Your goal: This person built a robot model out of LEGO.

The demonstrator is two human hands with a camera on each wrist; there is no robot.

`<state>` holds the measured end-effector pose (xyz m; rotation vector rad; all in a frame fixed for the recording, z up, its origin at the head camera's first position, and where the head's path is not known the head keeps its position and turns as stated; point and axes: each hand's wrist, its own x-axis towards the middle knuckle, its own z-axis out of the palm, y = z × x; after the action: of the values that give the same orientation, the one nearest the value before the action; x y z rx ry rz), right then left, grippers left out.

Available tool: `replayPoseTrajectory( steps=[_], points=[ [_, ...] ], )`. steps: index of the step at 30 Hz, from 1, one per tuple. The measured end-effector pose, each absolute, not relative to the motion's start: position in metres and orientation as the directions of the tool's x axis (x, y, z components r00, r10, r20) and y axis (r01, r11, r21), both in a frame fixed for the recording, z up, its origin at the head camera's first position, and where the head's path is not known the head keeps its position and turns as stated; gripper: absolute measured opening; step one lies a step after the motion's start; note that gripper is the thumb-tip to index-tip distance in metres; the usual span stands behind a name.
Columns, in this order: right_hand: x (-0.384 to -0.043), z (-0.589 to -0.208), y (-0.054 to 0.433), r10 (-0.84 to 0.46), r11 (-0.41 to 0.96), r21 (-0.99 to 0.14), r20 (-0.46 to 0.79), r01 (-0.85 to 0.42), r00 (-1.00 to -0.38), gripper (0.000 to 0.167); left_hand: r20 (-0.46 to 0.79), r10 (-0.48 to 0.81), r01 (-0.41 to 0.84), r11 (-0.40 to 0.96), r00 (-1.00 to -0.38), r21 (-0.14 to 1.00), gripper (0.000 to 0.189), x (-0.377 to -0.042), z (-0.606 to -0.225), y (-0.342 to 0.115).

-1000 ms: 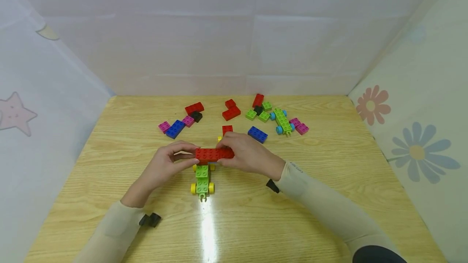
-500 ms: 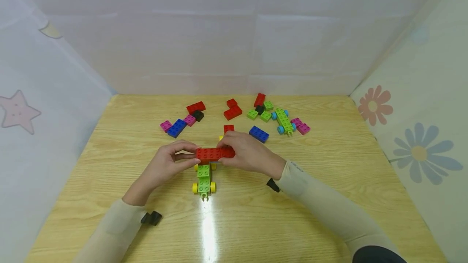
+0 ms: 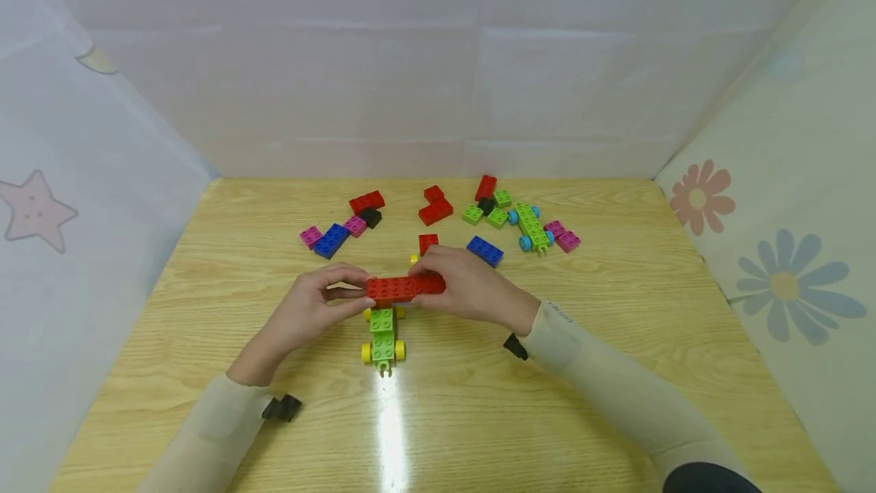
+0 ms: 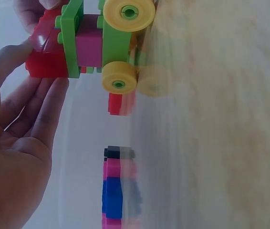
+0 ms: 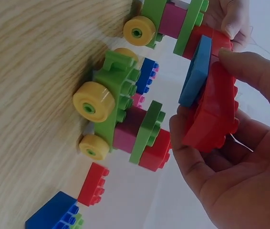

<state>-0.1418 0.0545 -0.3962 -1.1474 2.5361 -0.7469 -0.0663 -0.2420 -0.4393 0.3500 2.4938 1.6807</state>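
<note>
In the head view my left hand [image 3: 311,309] pinches the left end of a red toy brick [image 3: 390,290]. That brick sits atop a toy car, where the left wrist view shows a green plate [image 4: 70,45], a magenta brick [image 4: 89,43] and a green base with yellow wheels [image 4: 119,78]. My right hand [image 3: 475,287] grips a second red brick [image 5: 210,107], end to end with the first, and a light-blue brick [image 5: 195,71] lies under both. A similar car [image 5: 111,95], topped with red, stands behind the right hand, mostly hidden in the head view.
Loose pink, blue [image 3: 331,240], black [image 3: 370,217] and red bricks [image 3: 435,211] lie across the back of the table [image 3: 438,417]. A green base with blue wheels [image 3: 530,227] stands at the back right, beside small green and pink bricks. White cloth walls surround the table.
My right hand has shifted slightly to the right with its red brick. The left hand keeps its hold on the other red brick, nearly still.
</note>
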Motion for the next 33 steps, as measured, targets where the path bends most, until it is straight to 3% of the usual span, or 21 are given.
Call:
replayPoseTrajectory(
  steps=[19,25,33],
  points=[
    [-0.160,-0.405,0.069,-0.691,0.505,-0.704,0.018,-0.500,-0.723,0.037,0.014,0.167,0.090,0.458,-0.986,0.884,0.034,-0.072,-0.439,-0.269],
    [-0.167,-0.405,0.066,-0.687,0.493,-0.708,0.039,-0.505,-0.726,0.039,0.013,0.154,0.086,0.473,-0.988,0.877,0.034,-0.080,-0.440,-0.275],
    [-0.179,-0.407,0.069,-0.620,0.518,-0.716,0.062,-0.468,-0.782,0.038,-0.016,0.118,0.043,0.476,-0.993,0.879,0.036,-0.084,-0.437,-0.289]
  ],
)
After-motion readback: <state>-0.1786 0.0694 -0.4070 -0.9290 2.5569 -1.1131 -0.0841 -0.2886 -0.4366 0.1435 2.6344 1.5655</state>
